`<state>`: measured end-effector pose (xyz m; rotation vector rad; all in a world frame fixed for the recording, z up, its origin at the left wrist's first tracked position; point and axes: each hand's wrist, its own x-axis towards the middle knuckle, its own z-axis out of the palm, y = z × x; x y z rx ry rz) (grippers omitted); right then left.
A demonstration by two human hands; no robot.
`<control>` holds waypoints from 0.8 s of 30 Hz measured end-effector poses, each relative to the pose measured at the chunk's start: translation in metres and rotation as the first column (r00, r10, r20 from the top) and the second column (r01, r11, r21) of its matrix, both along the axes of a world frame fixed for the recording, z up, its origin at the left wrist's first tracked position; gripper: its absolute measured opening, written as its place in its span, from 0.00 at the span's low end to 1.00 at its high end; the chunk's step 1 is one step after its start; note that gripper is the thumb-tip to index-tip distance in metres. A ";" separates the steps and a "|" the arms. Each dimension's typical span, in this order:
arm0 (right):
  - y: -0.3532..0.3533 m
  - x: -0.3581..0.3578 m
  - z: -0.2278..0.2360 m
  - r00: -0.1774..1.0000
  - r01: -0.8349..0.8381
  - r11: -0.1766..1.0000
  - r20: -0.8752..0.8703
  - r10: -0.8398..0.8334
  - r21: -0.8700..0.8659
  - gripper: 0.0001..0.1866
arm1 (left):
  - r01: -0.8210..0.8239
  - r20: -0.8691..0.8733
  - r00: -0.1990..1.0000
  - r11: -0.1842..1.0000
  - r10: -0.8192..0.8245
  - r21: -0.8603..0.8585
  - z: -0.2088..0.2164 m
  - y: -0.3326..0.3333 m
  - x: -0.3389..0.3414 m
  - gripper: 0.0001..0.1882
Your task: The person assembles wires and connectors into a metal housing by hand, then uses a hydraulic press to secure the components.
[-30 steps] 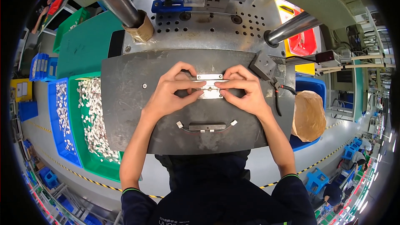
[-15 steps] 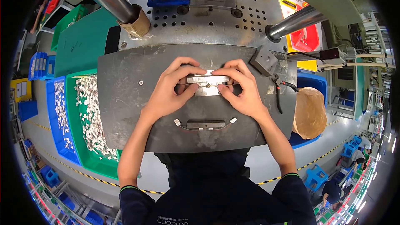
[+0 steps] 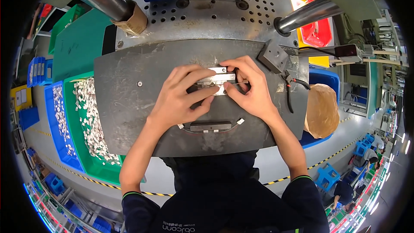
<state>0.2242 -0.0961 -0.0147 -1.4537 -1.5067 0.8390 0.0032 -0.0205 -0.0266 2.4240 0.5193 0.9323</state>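
Left hand (image 3: 183, 92) and right hand (image 3: 250, 87), fingers bent, closure indeterminable, touched a silvery rectangular metal fixture (image 3: 225, 77), presumably stiff, best grasped endwise.

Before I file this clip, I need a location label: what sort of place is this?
Probably a factory workshop: a green bin of small pale parts stands left of the dark work board, a perforated metal plate lies beyond it, and black-and-yellow tape marks the floor.
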 end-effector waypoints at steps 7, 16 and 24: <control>0.000 0.004 -0.008 0.988 0.001 0.992 0.150 -0.020 0.127 0.23 | -0.007 -0.023 1.000 0.994 0.009 0.110 -0.001 -0.001 0.003 0.16; 0.001 0.005 -0.006 0.985 -0.010 0.993 0.175 -0.011 0.116 0.22 | -0.015 -0.019 1.000 0.995 0.017 0.103 -0.001 0.000 0.005 0.16; 0.002 0.001 -0.004 0.979 -0.012 0.997 0.204 -0.004 0.074 0.23 | -0.034 -0.010 0.999 0.993 0.036 0.112 -0.002 -0.002 0.005 0.14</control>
